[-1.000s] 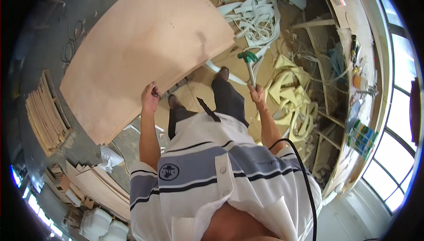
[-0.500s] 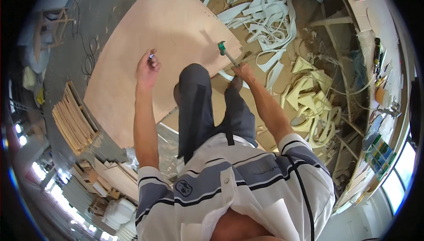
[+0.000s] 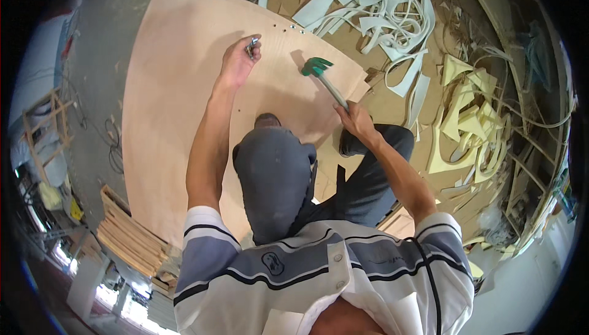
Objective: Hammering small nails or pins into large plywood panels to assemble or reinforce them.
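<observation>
A claw hammer [image 3: 332, 89] with a green head and a pale handle is gripped in my right hand [image 3: 358, 119], its head over the right part of a large curved plywood sheet [image 3: 172, 89]. My left hand [image 3: 240, 62] is closed round several small shiny metal pieces [image 3: 251, 47], too small to tell their exact kind. It hovers above the sheet, left of a row of small holes [image 3: 284, 29] along the far right edge. Some of those spots look shiny. One foot [image 3: 267, 120] rests on the sheet, with that knee bent in front of me.
White foam offcuts [image 3: 392, 16] lie heaped beyond the sheet's right edge. Yellow foam scraps [image 3: 469, 114] are piled at the right beside a wooden frame [image 3: 537, 120]. A stack of wooden boards [image 3: 132, 234] stands at the lower left, and dark cable [image 3: 115, 145] curls on the floor.
I have stepped onto the sheet and crouched lower over it. Both hands have come nearer its row of holes, still holding the metal pieces and the hammer.
</observation>
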A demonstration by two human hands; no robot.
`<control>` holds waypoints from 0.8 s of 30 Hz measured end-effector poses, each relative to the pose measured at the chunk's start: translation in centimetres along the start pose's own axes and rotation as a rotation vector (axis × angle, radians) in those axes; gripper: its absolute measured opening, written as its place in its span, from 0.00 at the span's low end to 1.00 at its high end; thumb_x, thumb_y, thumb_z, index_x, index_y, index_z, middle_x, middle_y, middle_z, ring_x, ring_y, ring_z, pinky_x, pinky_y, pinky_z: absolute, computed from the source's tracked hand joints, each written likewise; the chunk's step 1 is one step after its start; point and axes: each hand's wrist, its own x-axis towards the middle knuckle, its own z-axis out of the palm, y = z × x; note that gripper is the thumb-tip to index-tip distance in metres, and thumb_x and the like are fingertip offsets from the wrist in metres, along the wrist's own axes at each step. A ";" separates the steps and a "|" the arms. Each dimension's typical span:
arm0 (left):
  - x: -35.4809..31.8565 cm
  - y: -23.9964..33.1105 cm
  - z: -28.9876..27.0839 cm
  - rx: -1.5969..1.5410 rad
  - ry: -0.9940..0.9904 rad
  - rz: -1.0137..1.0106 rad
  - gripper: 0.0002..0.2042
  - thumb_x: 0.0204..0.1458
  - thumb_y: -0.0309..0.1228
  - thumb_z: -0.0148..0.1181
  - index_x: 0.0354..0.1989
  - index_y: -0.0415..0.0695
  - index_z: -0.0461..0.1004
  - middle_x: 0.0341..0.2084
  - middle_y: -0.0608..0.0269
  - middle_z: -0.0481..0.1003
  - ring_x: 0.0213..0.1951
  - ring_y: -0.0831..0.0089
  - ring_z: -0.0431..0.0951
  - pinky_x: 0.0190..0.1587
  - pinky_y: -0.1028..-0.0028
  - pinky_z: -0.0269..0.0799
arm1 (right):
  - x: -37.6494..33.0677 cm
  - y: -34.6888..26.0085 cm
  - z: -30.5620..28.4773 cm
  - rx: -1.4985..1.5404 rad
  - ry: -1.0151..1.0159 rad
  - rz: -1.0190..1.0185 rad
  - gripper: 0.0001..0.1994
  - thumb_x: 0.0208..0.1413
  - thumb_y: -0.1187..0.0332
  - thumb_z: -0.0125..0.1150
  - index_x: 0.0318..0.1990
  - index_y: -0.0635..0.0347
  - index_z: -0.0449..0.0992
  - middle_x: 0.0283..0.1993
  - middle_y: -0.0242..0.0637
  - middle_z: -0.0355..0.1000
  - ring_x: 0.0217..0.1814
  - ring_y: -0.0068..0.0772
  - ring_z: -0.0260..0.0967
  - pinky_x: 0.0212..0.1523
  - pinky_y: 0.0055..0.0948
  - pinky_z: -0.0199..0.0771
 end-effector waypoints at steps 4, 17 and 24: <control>6.5 -1.2 -2.2 0.076 -0.105 0.024 0.12 0.57 0.28 0.53 0.45 0.32 0.71 0.30 0.62 0.72 0.29 0.78 0.70 0.32 0.80 0.68 | -0.2 -0.3 1.2 0.144 0.060 0.083 0.22 0.57 0.55 0.54 0.28 0.72 0.71 0.19 0.57 0.66 0.23 0.55 0.68 0.26 0.43 0.65; 12.6 -1.9 -3.7 0.845 -0.096 0.192 0.08 0.54 0.28 0.55 0.39 0.36 0.74 0.26 0.63 0.74 0.24 0.82 0.68 0.28 0.83 0.62 | -1.9 -3.3 6.3 0.287 0.268 0.336 0.23 0.57 0.56 0.54 0.27 0.74 0.70 0.16 0.50 0.61 0.19 0.37 0.63 0.24 0.38 0.64; 12.8 -2.4 -3.4 1.308 -0.083 0.436 0.10 0.48 0.34 0.60 0.32 0.40 0.79 0.19 0.59 0.76 0.23 0.72 0.73 0.29 0.73 0.68 | -2.0 -4.7 8.8 0.375 0.297 0.482 0.27 0.57 0.50 0.52 0.28 0.74 0.70 0.17 0.47 0.64 0.21 0.33 0.64 0.26 0.36 0.66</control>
